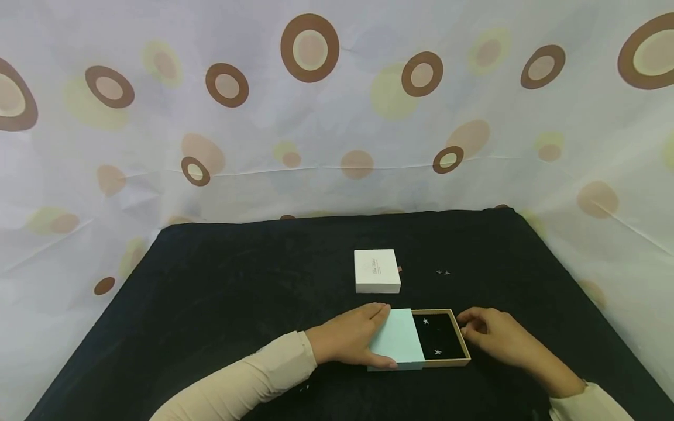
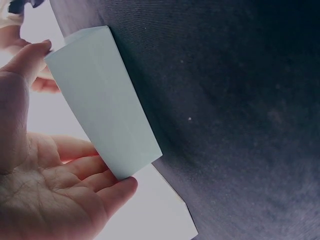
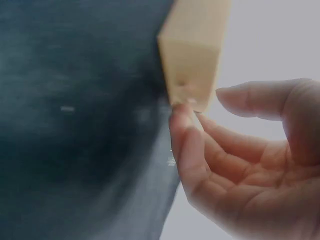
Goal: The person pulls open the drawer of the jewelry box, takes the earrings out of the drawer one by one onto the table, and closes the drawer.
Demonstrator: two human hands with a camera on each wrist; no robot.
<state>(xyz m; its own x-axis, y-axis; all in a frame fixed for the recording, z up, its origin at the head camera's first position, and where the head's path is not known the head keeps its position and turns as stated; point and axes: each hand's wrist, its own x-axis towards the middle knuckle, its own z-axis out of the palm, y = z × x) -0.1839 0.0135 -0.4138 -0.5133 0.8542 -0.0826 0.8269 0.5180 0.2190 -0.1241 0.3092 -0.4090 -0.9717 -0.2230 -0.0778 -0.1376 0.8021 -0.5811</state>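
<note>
My left hand (image 1: pixel 354 334) grips the light blue sleeve (image 1: pixel 400 336) of a drawer-style jewelry box across its width, thumb at the near side and fingers at the far side. In the left wrist view, the sleeve (image 2: pixel 102 100) stands between thumb and fingertips. From its right end protrudes a tan drawer (image 1: pixel 447 363) with a black insert (image 1: pixel 434 338) bearing two star-shaped studs. My right hand (image 1: pixel 500 336) is at the drawer's outer end. The right wrist view shows bent fingertips (image 3: pixel 182 117) right at the drawer (image 3: pixel 190 65), with the thumb apart from them.
A white box (image 1: pixel 376 271) with printed lettering and a small brown tab stands behind the blue one. To its right lie two tiny star-like pieces (image 1: pixel 443 272). Small bits (image 1: pixel 303 387) lie by the left sleeve cuff. Black cloth (image 1: pixel 237 280) covers the table; a patterned curtain hangs behind.
</note>
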